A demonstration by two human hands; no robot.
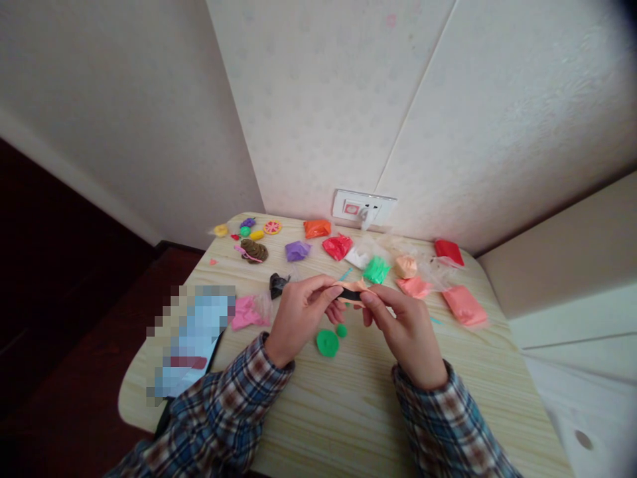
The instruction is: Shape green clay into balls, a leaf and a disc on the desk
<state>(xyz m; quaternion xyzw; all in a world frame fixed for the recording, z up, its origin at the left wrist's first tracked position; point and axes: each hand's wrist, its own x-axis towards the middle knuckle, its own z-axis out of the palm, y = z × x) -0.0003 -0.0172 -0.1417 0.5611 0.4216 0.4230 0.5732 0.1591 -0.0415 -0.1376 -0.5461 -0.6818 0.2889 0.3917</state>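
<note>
Between my two hands, just above the middle of the table, is a small piece of peach modelling clay with a black clay strip [351, 295] along it. My left hand [304, 312] pinches its left end between thumb and fingers. The right end is pinched by my right hand [405, 325] in the same way. Below the hands on the table lie a flat green clay disc [327, 343] and a little green ball [341, 330]. Part of the peach clay is hidden behind my fingers.
Bags of coloured clay lie around: pink [246, 312], black [279, 285], purple [297, 250], red [338, 247], green [377, 269] and coral [465, 305]. Small finished clay shapes [253, 251] sit at the back left. A blurred-out tablet [192, 352] stands left. Behind is a wall socket [364, 207].
</note>
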